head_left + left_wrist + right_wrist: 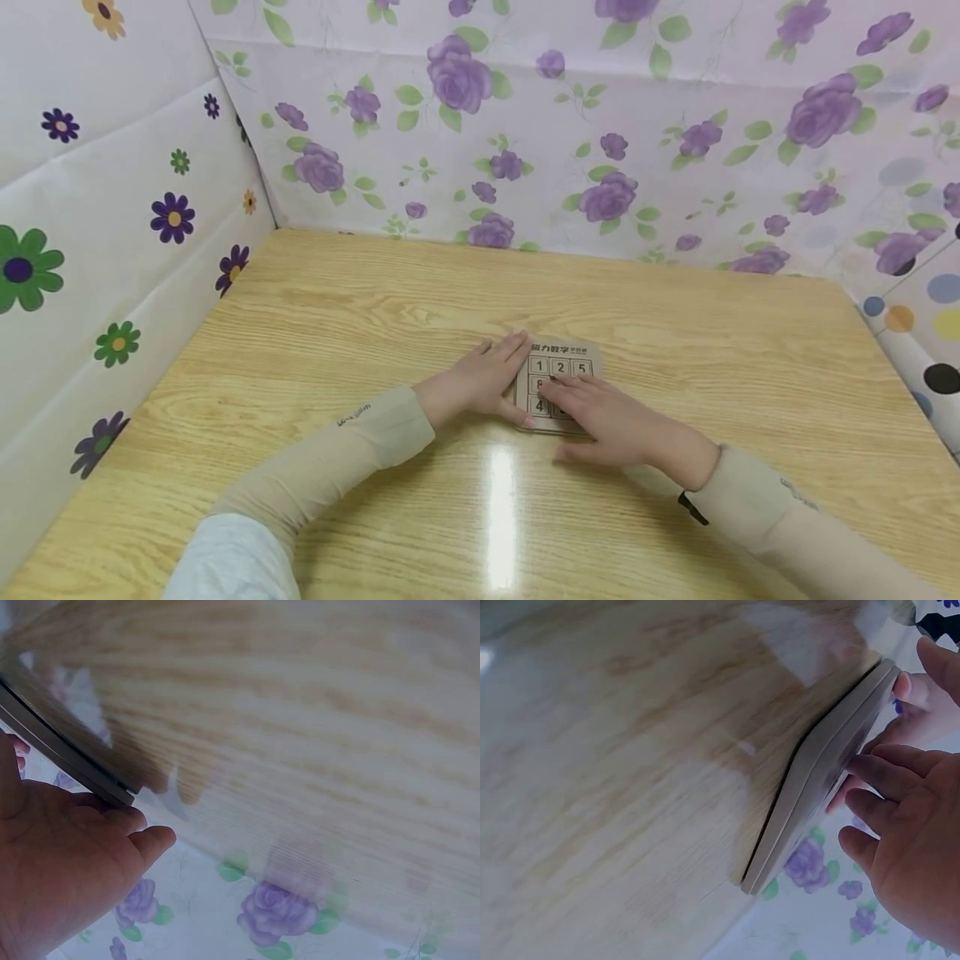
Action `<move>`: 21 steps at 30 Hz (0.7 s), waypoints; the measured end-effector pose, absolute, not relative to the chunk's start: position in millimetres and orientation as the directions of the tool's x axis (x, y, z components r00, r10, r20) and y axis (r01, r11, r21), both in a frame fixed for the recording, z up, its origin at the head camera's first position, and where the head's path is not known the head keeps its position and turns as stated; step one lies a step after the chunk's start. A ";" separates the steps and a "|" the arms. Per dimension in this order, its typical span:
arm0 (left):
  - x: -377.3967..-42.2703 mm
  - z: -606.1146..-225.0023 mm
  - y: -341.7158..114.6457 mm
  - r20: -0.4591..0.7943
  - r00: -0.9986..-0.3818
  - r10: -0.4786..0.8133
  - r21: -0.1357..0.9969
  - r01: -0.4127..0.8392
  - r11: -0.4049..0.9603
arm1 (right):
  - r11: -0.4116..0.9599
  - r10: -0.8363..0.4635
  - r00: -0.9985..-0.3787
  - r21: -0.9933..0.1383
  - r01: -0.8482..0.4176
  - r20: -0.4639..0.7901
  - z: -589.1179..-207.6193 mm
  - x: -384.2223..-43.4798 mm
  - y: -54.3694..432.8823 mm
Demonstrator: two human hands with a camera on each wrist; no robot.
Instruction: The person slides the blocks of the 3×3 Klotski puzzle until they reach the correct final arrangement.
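A square number sliding puzzle (576,349) with dark printed characters along its top lies flat on the wooden table. The tiles 1, 2 and 5 show in its top row, with 8 and 4 down the left column. My left hand (491,375) holds its left side, fingers at the upper left corner and thumb by the lower left one. Over the lower right tiles lies my right hand (611,421), its fingertips on the puzzle's face and most of those tiles hidden. The right wrist view shows the puzzle's edge (810,772) side-on, beside nearly straight fingers (889,776).
The wooden table (375,292) stretches out around the puzzle, with a bright light reflection near its front. Behind it hangs a purple-flowered cloth (540,125). Flowered sheeting (112,275) covers the left side, and dotted sheeting (915,333) the right.
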State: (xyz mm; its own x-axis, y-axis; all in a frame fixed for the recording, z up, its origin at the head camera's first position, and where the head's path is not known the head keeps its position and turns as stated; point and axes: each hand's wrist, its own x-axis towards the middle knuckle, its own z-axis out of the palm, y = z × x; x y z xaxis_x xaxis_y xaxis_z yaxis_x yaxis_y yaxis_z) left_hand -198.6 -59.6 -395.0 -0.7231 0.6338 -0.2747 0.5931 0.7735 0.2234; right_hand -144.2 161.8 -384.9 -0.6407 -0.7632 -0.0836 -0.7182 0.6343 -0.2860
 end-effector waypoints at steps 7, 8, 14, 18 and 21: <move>-198.2 -394.1 -58.9 -0.280 -0.722 0.632 0.219 0.593 0.775 | 0.610 -0.781 -0.621 -0.296 -0.735 -0.067 -384.5 -135.9 169.7; -198.1 -393.7 -58.8 -0.283 -0.722 0.632 0.217 0.593 0.775 | 0.610 -0.780 -0.623 -0.296 -0.735 -0.061 -384.4 -133.8 172.0; -198.6 -392.4 -58.8 -0.284 -0.723 0.630 0.211 0.594 0.776 | 0.628 -0.765 -0.641 -0.292 -0.722 -0.059 -384.3 -124.6 183.8; -199.3 -393.3 -58.8 -0.286 -0.723 0.629 0.209 0.594 0.777 | 0.636 -0.758 -0.649 -0.289 -0.716 -0.060 -385.2 -126.5 185.5; -198.6 -395.4 -58.5 -0.289 -0.721 0.630 0.215 0.593 0.776 | 0.646 -0.750 -0.659 -0.286 -0.708 -0.061 -386.8 -131.6 184.4</move>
State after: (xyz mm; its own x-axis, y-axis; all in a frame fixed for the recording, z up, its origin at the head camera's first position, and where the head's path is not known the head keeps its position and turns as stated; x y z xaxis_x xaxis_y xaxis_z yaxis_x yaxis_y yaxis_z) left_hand -198.6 -58.5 -395.4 -0.7207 0.6302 -0.2887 0.5928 0.7762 0.2146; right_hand -131.6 184.4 -386.8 -0.6591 -0.7495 -0.0608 -0.7079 0.6458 -0.2861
